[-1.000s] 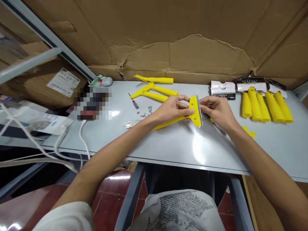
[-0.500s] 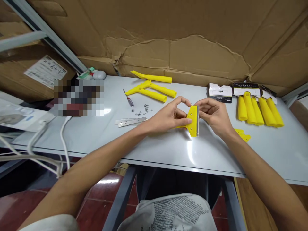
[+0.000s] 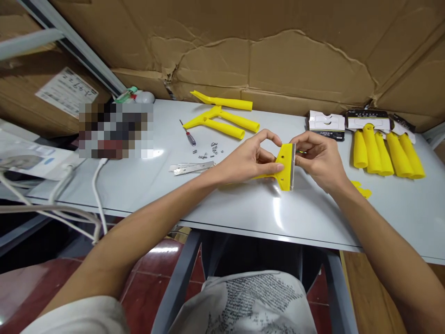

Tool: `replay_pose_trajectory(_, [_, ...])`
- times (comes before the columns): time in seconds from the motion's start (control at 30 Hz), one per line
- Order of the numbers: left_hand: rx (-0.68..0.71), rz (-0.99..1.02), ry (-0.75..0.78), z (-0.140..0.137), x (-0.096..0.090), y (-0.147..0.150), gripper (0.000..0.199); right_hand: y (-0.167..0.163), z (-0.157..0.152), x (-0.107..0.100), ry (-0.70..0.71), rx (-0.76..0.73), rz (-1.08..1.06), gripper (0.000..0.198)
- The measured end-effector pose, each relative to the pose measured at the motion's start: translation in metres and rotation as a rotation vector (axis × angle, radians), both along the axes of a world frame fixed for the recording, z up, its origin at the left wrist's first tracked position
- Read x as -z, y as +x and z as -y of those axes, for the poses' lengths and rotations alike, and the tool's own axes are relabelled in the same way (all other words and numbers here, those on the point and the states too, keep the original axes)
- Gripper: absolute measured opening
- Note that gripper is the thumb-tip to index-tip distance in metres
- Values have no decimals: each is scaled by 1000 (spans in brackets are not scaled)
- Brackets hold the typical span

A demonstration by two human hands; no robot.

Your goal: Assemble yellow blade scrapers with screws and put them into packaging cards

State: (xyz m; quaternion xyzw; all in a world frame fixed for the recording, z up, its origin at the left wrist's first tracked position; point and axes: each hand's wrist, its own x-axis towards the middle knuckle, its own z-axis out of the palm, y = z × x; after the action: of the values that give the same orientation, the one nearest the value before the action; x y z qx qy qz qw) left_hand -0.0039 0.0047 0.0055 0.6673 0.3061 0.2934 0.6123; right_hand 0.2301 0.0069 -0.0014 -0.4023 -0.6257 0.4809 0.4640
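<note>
My left hand [image 3: 255,157] is closed round the yellow scraper [image 3: 285,174], thumb flat on its head near two small holes or screws. The scraper's metal blade edge [image 3: 293,167] faces right. At the upper end of that edge, my right hand [image 3: 318,160] is closed in a pinch. A small yellow-green bit shows between its fingers, too hidden to name. The scraper's handle runs left beneath my left hand, mostly covered.
Yellow scraper handles [image 3: 222,121], a screwdriver [image 3: 190,138], small screws [image 3: 212,149] and loose blades [image 3: 193,168] lie left. Carded yellow handles [image 3: 373,153] and flat yellow pieces [image 3: 361,189] lie right. A cardboard wall [image 3: 278,69] stands behind; white cables [image 3: 93,190] hang left.
The view has shifted, so the table sits slightly higher and more to the right in the picture. Both hands keep about the same hold at the scraper; a yellow-green bit now shows between my right fingers.
</note>
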Motion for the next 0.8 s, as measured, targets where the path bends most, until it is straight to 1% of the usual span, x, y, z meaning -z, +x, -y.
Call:
replay_pose_trajectory(0.17, [-5, -14, 6, 2, 0, 0, 58, 0, 1, -3, -46, -3, -12, 48])
replay_pose_trajectory(0.37, [18, -27, -5, 4, -2, 0, 55, 10, 1, -8, -90, -117, 23, 40])
replay_pose_trajectory(0.43, [23, -34, -6, 5, -2, 1, 53, 11, 1, -9, -88, -111, 28, 40])
replay_pose_trajectory(0.6, [50, -27, -4, 9, -5, 3, 59, 14, 1, -10, -120, -122, 13, 46])
replay_pose_trajectory(0.7, [14, -7, 31, 7, -4, 3, 58, 16, 1, -11, -155, -123, -11, 44])
replay_pose_trajectory(0.8, [-79, -8, 77, 3, 1, 4, 52, 14, 2, -10, -108, -122, -22, 40])
